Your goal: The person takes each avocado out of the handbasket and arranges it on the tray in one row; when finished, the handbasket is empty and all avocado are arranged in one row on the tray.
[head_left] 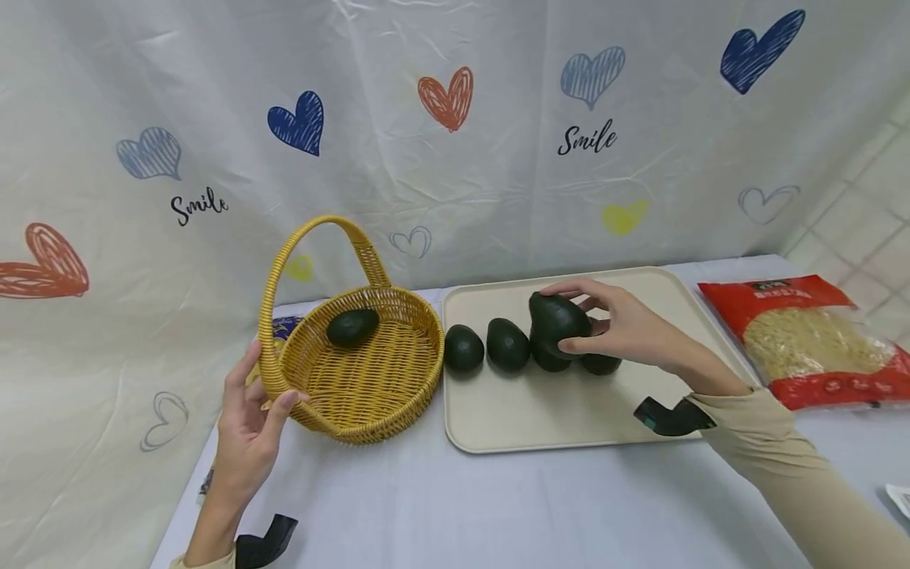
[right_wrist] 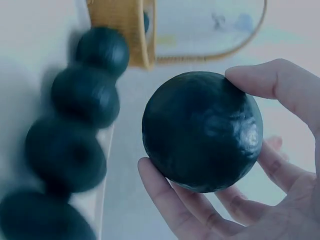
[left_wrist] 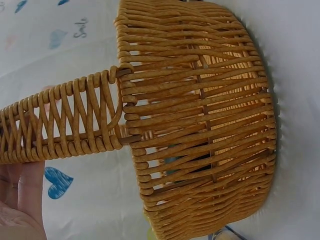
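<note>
My right hand (head_left: 614, 320) grips a dark green avocado (head_left: 558, 316) between thumb and fingers, above the cream tray (head_left: 569, 415). In the right wrist view the held avocado (right_wrist: 202, 130) appears round, apart from the others. A row of several avocados (head_left: 508, 344) lies on the tray, partly hidden by the held one. Left of the tray stands a yellow wicker basket (head_left: 362, 379) with one avocado (head_left: 353, 327) inside. My left hand (head_left: 245, 431) holds the basket's handle (head_left: 268, 332) near its lower left end, fingers behind and thumb in front.
A red bag of pale dry food (head_left: 810, 340) lies right of the tray. Behind the basket, a blue and yellow package (head_left: 284, 325) is partly hidden. A white curtain (head_left: 498, 174) with hearts hangs behind the white-covered table (head_left: 512, 506).
</note>
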The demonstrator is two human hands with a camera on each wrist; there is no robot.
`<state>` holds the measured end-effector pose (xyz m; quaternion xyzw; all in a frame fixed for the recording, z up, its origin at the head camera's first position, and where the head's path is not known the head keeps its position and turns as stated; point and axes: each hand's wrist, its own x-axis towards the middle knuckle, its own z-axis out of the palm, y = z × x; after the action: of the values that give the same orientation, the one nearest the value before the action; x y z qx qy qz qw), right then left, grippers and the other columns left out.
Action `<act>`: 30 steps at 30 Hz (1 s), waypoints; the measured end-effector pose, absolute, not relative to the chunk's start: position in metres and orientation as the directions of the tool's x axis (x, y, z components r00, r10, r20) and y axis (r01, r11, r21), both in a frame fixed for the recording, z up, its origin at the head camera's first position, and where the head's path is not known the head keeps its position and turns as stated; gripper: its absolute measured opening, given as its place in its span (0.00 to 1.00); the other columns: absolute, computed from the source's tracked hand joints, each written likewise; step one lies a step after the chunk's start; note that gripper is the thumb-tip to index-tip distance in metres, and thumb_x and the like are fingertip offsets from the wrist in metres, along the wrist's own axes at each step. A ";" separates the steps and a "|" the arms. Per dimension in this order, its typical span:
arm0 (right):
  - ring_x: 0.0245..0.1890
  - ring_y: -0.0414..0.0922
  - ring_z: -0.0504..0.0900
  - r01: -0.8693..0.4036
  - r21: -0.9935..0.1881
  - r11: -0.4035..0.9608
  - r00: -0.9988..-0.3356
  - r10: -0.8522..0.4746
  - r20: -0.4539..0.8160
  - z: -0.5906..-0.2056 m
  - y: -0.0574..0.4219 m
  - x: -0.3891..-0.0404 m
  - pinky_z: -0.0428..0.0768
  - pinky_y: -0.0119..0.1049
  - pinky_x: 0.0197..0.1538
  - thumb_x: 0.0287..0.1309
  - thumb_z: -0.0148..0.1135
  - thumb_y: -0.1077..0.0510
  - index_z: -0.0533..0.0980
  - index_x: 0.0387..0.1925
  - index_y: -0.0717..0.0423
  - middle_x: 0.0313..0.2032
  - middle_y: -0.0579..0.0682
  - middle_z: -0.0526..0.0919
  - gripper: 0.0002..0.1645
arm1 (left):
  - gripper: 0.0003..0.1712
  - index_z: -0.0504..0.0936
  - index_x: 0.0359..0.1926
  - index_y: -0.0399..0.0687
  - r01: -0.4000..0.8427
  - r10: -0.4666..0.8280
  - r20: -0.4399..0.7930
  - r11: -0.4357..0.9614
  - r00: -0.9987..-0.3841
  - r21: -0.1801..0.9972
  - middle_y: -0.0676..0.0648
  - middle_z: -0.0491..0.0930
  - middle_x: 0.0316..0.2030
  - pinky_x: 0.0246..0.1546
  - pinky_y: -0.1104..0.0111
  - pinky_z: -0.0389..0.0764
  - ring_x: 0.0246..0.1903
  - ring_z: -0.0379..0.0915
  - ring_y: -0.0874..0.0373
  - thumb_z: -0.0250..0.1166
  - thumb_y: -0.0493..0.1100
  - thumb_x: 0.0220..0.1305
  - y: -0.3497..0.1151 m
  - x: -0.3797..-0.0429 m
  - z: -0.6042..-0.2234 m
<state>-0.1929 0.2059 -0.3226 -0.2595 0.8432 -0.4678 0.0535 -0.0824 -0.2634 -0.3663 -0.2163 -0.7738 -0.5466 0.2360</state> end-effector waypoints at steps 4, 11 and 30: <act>0.50 0.48 0.81 -0.346 -0.789 0.508 -0.903 -0.408 0.133 -0.325 0.239 -0.187 0.85 0.34 0.46 0.59 0.78 0.59 0.74 0.70 0.46 0.62 0.52 0.77 0.38 | 0.43 0.48 0.81 0.36 0.627 0.102 0.625 0.268 -0.774 0.732 0.61 0.82 0.46 0.52 0.80 0.78 0.46 0.82 0.70 0.55 0.21 0.73 -0.264 -0.084 -0.368; 0.46 0.37 0.83 -0.285 -0.747 0.601 -0.946 -0.300 0.120 -0.337 0.286 -0.181 0.80 0.37 0.46 0.61 0.76 0.57 0.72 0.72 0.45 0.62 0.50 0.76 0.39 | 0.41 0.47 0.81 0.34 0.658 0.119 0.652 0.260 -0.748 0.707 0.58 0.83 0.46 0.52 0.80 0.79 0.45 0.83 0.68 0.57 0.25 0.75 -0.266 -0.086 -0.367; 0.56 0.64 0.76 -0.088 -0.742 0.665 -0.973 -0.217 -0.079 -0.383 0.328 -0.192 0.75 0.44 0.47 0.66 0.73 0.51 0.64 0.74 0.57 0.66 0.70 0.69 0.42 | 0.42 0.48 0.81 0.35 0.651 0.107 0.647 0.245 -0.755 0.718 0.58 0.83 0.45 0.52 0.81 0.78 0.46 0.81 0.70 0.56 0.22 0.74 -0.265 -0.086 -0.369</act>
<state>-0.1921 0.3276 -0.3827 -0.0837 0.9088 -0.4008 0.0806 -0.0859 -0.2654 -0.3693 -0.2524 -0.7507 -0.5601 0.2429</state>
